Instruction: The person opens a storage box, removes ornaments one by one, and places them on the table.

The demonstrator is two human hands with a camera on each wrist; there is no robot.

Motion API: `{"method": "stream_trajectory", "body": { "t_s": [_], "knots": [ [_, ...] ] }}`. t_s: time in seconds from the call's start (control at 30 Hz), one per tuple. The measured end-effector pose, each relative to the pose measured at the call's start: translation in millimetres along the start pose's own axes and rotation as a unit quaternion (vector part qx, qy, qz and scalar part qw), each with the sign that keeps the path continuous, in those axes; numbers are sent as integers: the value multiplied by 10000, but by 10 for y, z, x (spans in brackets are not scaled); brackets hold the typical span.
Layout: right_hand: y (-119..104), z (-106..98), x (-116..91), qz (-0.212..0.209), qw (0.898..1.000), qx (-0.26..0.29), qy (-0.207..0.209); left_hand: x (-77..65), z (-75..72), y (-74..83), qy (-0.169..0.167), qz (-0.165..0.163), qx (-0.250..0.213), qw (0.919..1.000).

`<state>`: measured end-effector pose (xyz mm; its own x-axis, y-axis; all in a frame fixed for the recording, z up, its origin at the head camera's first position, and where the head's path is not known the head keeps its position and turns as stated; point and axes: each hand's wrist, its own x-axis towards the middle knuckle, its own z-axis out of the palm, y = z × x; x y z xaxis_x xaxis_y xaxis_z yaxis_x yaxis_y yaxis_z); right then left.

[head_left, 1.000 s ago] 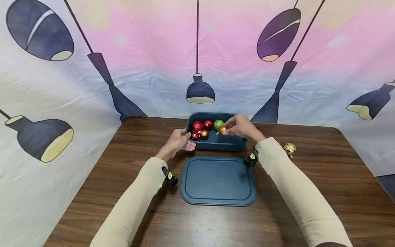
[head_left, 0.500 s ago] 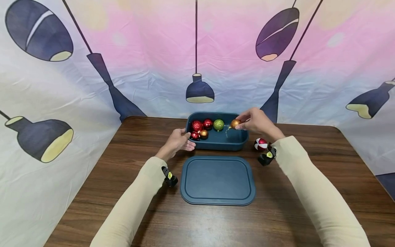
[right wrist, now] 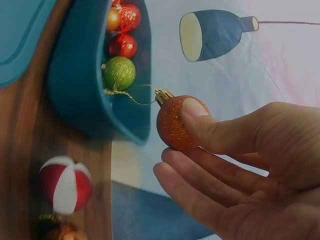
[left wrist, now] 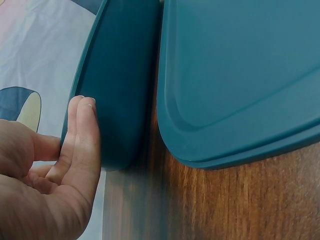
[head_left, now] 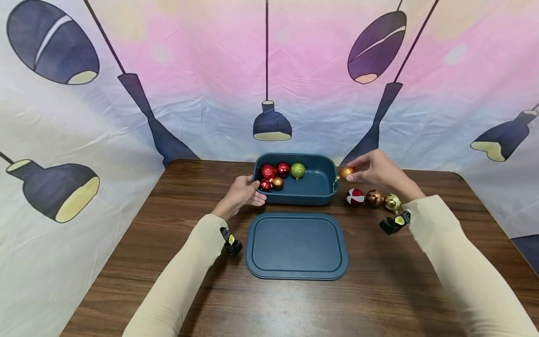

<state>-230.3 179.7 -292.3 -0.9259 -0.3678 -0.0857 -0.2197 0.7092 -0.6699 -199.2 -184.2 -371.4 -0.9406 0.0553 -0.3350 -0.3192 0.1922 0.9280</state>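
Note:
A dark teal storage box (head_left: 294,199) stands at the table's far edge, holding several red, green and gold Christmas baubles (head_left: 267,172) toward its left. My left hand (head_left: 242,193) holds its front left corner, thumb at the rim and fingers straight along the outer front wall in the left wrist view (left wrist: 65,170). My right hand (head_left: 381,171) pinches a glittery orange bauble (right wrist: 176,122) between thumb and fingers, just outside the box's right end. Its gold cap points at the box, and a thin gold string (right wrist: 135,97) trails over the rim.
Right of the box, a red-and-white bauble (head_left: 355,196), a copper bauble (head_left: 374,199) and a gold bauble (head_left: 393,202) sit in a row on the wooden table (head_left: 185,262). A matching teal lid (head_left: 296,245) lies flat before the box. A patterned cloth (head_left: 210,70) hangs behind.
My right hand has carried the orange bauble rightward, from over the inside of the box to beyond its right end. The baubles on the table have come into sight. My left hand has stayed put.

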Motion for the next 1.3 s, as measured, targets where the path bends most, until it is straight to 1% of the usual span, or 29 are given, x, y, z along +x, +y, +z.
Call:
{"method": "stream_trajectory", "body": {
  "t_s": [0.1, 0.17, 0.33, 0.47, 0.6, 0.77, 0.97, 1.2, 1.3],
  "knots": [
    [89, -24, -70, 120, 9998, 4, -132, 3, 1, 3, 4, -3, 4, 10000],
    [156, -31, -117, 59, 9998, -98, -172, 2, 0, 6, 5, -10, 11, 10000],
    [334, -13, -207, -248, 9990, -328, -157, -5, -6, 10, -2, -4, 38, 10000],
    [439, 29, -258, -84, 9990, -304, -310, -8, -9, 10, 0, 38, 21, 10000],
    [513, 94, -296, 9, 9986, -378, -368, -11, -6, 12, 5, 40, 11, 10000],
    [610, 180, -334, 37, 9986, -182, -491, -22, 1, 13, 2, 49, 53, 10000],
    [747, 282, -346, -60, 9986, -178, -491, -18, 8, 11, 12, 43, 60, 10000],
    [839, 365, -371, 187, 9982, -118, -550, -9, 17, 9, 18, 10, 79, 10000],
    [859, 384, -383, 219, 9983, -86, -535, -13, 22, 9, 21, 13, 85, 10000]
  ]
}}
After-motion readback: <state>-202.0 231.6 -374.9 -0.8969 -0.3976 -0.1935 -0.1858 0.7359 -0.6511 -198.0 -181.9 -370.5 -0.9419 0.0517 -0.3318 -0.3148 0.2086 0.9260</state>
